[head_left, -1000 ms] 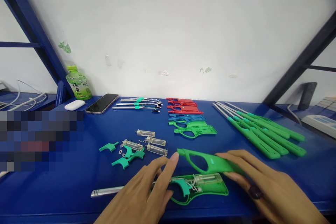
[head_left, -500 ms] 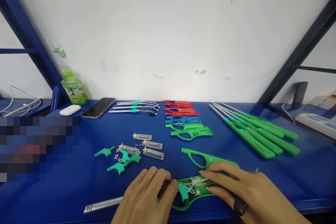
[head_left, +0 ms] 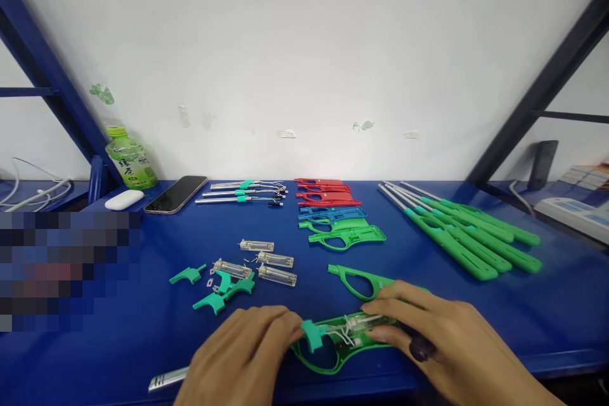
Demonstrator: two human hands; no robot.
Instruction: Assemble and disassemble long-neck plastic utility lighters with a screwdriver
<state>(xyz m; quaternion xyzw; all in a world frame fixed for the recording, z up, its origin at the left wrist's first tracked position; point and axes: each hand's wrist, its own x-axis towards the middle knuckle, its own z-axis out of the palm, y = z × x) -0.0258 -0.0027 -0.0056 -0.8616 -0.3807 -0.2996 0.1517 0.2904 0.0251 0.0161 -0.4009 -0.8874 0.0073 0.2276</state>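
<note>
A green lighter shell half (head_left: 328, 368) lies open at the front of the table, with white wires and a clear fuel tank (head_left: 364, 322) inside. My right hand (head_left: 428, 336) pinches the tank end and the shell's handle. The closed fingers of my left hand (head_left: 247, 349) are at the front end of the shell, by a teal trigger (head_left: 313, 336) over the finger loop. From under my left hand a silver tube (head_left: 167, 379) sticks out to the left. Another green shell half (head_left: 356, 282) rests just behind, partly under my right fingers.
Several clear tanks (head_left: 277, 275) and teal triggers (head_left: 209, 303) lie left of centre. Behind are tube assemblies (head_left: 223, 201), red shells (head_left: 328, 199) and green shells (head_left: 352, 236). Finished-looking green lighters (head_left: 451, 247) lie right; a phone (head_left: 177, 195) and bottle (head_left: 130, 162) stand back left.
My left hand has shifted left and changed its hold. The teal trigger has moved left and up, out toward the front of the finger loop. My right hand stays at the tank.
</note>
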